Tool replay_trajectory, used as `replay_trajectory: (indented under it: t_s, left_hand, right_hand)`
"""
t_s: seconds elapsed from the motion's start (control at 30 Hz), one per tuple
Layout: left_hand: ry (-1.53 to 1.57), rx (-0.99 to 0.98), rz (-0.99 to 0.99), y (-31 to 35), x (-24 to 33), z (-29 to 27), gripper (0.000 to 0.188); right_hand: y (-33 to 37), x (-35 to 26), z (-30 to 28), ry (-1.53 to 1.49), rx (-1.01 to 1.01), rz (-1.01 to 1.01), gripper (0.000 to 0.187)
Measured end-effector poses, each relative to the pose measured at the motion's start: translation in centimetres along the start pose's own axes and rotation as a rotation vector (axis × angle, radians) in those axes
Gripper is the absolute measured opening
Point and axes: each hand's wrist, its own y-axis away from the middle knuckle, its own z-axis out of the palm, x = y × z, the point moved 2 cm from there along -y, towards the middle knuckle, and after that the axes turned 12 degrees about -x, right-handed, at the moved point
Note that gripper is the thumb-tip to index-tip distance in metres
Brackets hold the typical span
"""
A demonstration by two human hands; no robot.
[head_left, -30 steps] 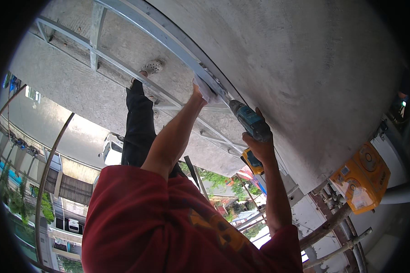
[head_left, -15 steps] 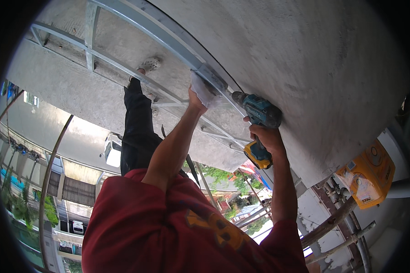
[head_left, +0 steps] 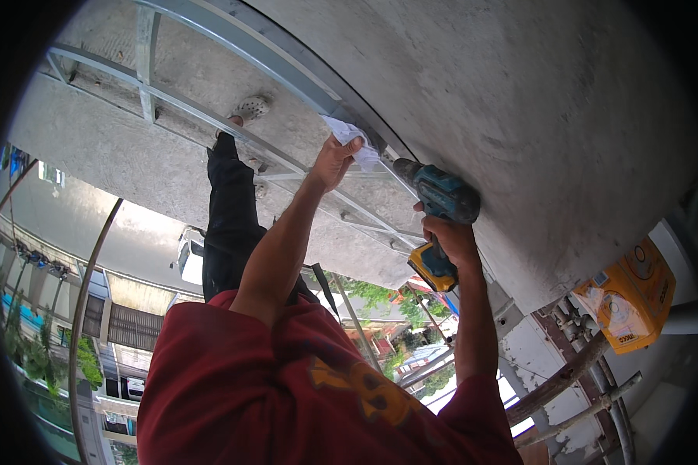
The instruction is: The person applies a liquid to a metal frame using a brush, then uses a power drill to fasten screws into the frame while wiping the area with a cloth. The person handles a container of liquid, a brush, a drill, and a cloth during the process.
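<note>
My right hand (head_left: pixel 451 239) is wrapped round the grip of a teal and black cordless drill (head_left: pixel 448 194) with a yellow-and-dark battery at its base. The drill's chuck points up and left, beside the metal rail; whether its tip touches anything cannot be made out. My left hand (head_left: pixel 336 163) is closed on a crumpled white cloth or thin bag (head_left: pixel 354 141), thumb on top. That white piece lies against the grey metal frame (head_left: pixel 264 60), close to the end of its thick rail. Thinner bars of the frame run below my left hand.
A bare concrete wall (head_left: pixel 551 132) rises beside the rail. An orange-yellow container (head_left: pixel 632 298) is at the right, near metal pipes (head_left: pixel 582 411). My shod foot (head_left: pixel 252 108) stands on the concrete floor (head_left: pixel 108 147). Buildings and a white vehicle (head_left: pixel 190 256) show far below.
My left hand has turned and shifted slightly along the rail, so its thumb now shows over the white piece. The right hand and drill have barely moved.
</note>
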Motion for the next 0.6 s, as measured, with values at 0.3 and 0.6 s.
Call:
replay_trajectory:
  t_s: [0.3,0.6]
  left_hand:
    - [-0.155,-0.036,-0.182,-0.4,0.9,-0.3,0.043]
    - [-0.13,-0.094,-0.246,0.5,2.1,-0.5,0.039]
  right_hand:
    - [0.2,0.2,0.1,0.047,-0.016,-0.038,0.028]
    - [-0.3,0.0,-0.1,0.062,-0.025,-0.012,0.03]
